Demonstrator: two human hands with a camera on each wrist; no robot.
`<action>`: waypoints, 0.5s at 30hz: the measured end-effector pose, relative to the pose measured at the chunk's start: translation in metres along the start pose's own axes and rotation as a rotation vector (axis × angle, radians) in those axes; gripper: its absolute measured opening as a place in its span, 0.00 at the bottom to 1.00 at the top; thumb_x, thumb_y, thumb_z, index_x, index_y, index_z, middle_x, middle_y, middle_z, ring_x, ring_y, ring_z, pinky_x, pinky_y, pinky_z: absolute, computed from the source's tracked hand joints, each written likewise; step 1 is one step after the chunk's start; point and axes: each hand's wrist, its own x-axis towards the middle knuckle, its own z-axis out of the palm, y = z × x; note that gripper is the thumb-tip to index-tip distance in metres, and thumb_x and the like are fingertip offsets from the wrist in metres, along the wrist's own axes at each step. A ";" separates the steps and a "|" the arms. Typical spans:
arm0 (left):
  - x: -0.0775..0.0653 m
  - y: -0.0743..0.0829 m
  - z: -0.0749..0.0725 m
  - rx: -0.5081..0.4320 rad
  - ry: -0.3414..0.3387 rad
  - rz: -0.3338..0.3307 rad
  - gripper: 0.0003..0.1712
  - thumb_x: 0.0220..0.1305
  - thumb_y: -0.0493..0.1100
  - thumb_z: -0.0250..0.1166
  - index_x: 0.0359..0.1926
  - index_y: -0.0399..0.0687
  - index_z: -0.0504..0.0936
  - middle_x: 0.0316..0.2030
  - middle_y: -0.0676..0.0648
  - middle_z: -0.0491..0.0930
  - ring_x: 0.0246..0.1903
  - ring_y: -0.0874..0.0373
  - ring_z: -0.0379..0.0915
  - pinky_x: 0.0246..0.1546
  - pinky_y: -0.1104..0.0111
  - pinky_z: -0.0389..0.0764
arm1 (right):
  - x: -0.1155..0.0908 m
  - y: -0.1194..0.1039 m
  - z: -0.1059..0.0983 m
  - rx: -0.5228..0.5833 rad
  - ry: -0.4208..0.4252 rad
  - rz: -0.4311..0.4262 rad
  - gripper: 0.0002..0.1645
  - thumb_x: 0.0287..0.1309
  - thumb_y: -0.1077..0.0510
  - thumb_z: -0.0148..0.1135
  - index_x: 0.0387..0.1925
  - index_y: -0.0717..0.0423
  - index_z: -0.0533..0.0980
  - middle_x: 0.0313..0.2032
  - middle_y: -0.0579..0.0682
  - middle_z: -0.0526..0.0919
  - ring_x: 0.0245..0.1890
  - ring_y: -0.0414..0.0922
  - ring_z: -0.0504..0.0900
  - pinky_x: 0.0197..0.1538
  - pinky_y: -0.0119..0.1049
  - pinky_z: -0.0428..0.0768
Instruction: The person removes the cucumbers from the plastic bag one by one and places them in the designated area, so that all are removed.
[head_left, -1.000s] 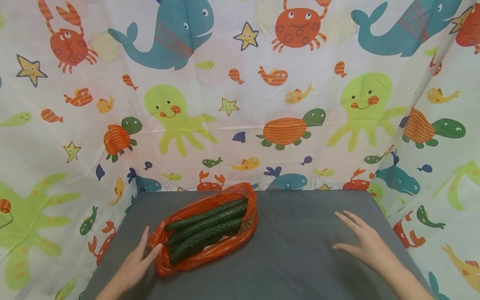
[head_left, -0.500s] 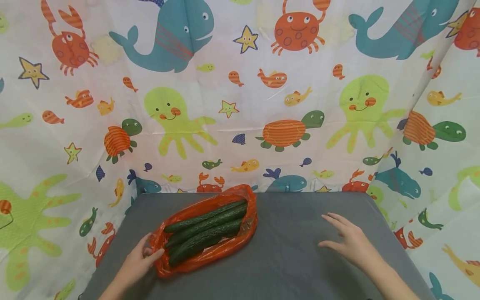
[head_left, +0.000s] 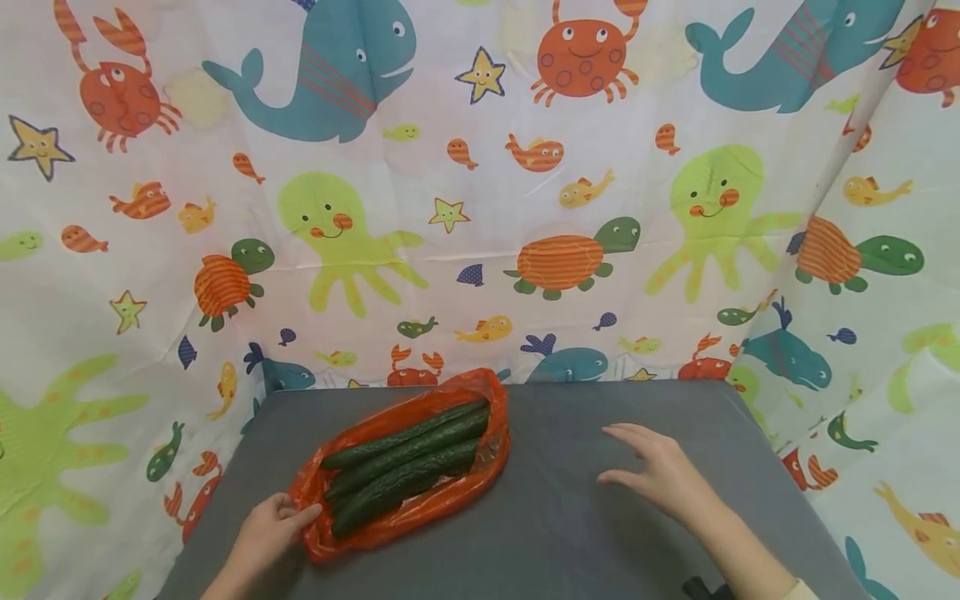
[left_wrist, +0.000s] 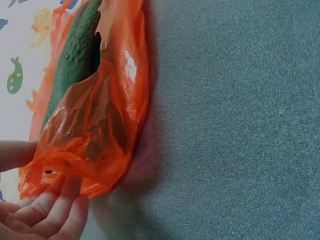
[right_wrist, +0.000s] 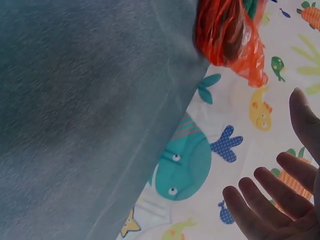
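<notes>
An orange-red plastic bag (head_left: 427, 512) lies open on the grey table, left of the middle, with several long dark-green cucumbers (head_left: 408, 458) side by side in it. At the bag's left end, my left hand (head_left: 262, 537) pinches its edge between thumb and fingers. The left wrist view shows the crumpled plastic (left_wrist: 115, 170) against the fingers (left_wrist: 57, 210), and a cucumber (left_wrist: 75, 60) sticking up out of it. My right hand (head_left: 652, 467) hovers to the right of the bag, its thumb and fingers spread and holding nothing. The bag (right_wrist: 230, 42) is some way off in the right wrist view.
Grey cloth covers the table (head_left: 555, 533). A white curtain (head_left: 450, 275) printed with sea animals rises along the back and both sides. A dark object (head_left: 705, 588) shows below my right forearm at the bottom edge.
My left hand has closed its fingers on the bag's left end, which has shifted slightly left. My right hand has moved left toward the bag, its fingers still spread.
</notes>
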 end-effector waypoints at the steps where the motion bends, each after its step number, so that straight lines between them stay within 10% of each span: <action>1: 0.000 -0.001 0.001 0.001 0.008 0.001 0.47 0.61 0.66 0.69 0.55 0.24 0.70 0.43 0.30 0.82 0.33 0.51 0.83 0.34 0.56 0.85 | 0.002 -0.002 0.001 -0.001 0.001 -0.006 0.41 0.41 0.47 0.83 0.58 0.57 0.81 0.56 0.58 0.84 0.55 0.60 0.83 0.52 0.57 0.84; 7: -0.002 0.000 0.003 -0.013 0.067 0.030 0.25 0.68 0.55 0.66 0.31 0.41 0.67 0.20 0.51 0.69 0.22 0.56 0.64 0.23 0.64 0.67 | 0.013 -0.006 0.011 -0.015 0.002 -0.038 0.40 0.42 0.48 0.83 0.59 0.56 0.81 0.56 0.56 0.85 0.56 0.58 0.83 0.55 0.57 0.83; 15: -0.001 0.001 0.003 -0.031 0.085 0.048 0.23 0.68 0.51 0.66 0.29 0.43 0.64 0.18 0.52 0.63 0.20 0.57 0.60 0.21 0.65 0.63 | 0.023 -0.014 0.019 0.024 -0.005 -0.049 0.40 0.42 0.49 0.83 0.59 0.56 0.81 0.56 0.56 0.85 0.55 0.57 0.84 0.51 0.54 0.85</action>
